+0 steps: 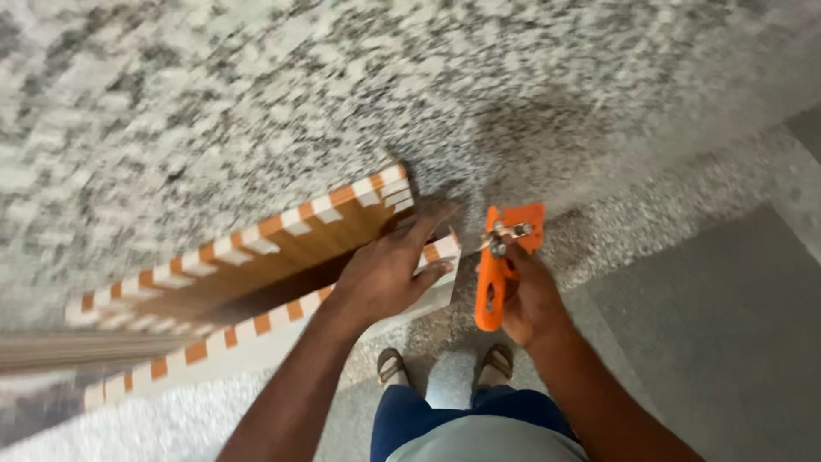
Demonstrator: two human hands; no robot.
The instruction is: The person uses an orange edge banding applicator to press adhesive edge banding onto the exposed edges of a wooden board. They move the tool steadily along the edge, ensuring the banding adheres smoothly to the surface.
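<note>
My left hand (389, 269) rests on the end of a long wooden board (256, 265) with orange-and-white striped edges; its fingers grip the board's near end on the speckled granite slab (256, 103). My right hand (530, 299) holds an orange hand tool (496, 265) with a metal screw at its head, upright just to the right of the board's end. The picture is blurred by motion.
The granite slab's edge runs diagonally from lower left to upper right. Below it lies a grey tiled floor (718, 325). My feet in sandals (445, 368) and blue trousers show at the bottom centre.
</note>
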